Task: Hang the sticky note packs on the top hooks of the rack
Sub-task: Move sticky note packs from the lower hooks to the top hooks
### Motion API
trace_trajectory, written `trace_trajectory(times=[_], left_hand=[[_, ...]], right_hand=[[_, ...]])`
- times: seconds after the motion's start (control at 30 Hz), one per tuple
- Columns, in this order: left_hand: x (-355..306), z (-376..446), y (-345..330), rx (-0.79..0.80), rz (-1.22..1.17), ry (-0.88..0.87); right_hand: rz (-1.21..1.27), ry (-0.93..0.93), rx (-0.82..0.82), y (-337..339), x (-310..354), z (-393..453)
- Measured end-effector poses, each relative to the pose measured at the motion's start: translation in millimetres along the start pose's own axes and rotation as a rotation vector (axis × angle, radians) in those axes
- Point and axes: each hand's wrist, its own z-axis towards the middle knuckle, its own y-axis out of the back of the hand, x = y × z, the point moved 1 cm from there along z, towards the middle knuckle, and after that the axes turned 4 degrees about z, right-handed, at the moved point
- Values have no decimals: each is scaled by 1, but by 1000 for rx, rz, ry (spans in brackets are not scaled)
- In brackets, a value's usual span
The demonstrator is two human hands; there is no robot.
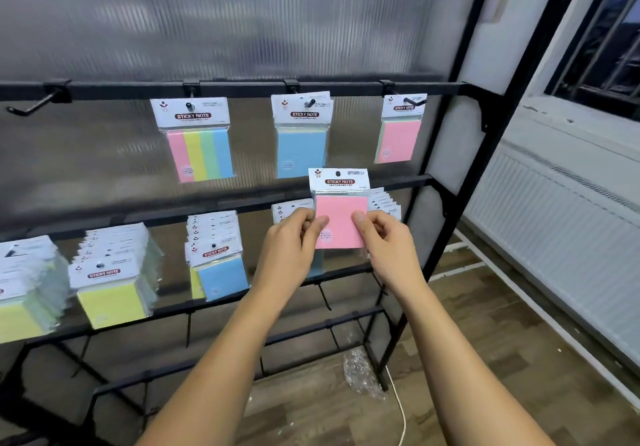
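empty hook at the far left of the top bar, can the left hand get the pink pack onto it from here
Probably yes. The empty hook carries nothing, and open air lies between it and the pink pack. The left hand pinches the pack along with the right hand, so it faces a long sideways reach.

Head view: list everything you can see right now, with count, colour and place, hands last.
Top hooks: four, black, on the top bar; the leftmost is bare.
Hung packs: three; striped pack, blue pack, pink pack.
Held pack: one, pink, in front of the second row, right of centre.
Stocked packs: several bunches, yellow and blue fronts, second row; count unclear.
Rack: one, black frame.
Plastic wrap: one clear crumple, on the floor.
Cable: one, white, on the floor.
Left hand: pinches the held pack's left edge.
Right hand: pinches its right edge.
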Motion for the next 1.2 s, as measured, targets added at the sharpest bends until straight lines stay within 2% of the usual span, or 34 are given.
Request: trace_trajectory(times=[0.3,0.43,0.57,0.7,1.2], left_hand=[[-29,21,-37,49,19,-46],[-35,35,-50,95,111,-102],[-35,49,-56,94,219,-85],[-37,58,-60,75,302,-81],[-37,55,-86,53,334,54]], right_hand=[[3,80,-128,40,2,14],[25,99,-196,59,1,30],[4,144,-230,79,7,55],[21,185,-234,93,20,75],[89,211,-174,111,3,115]])
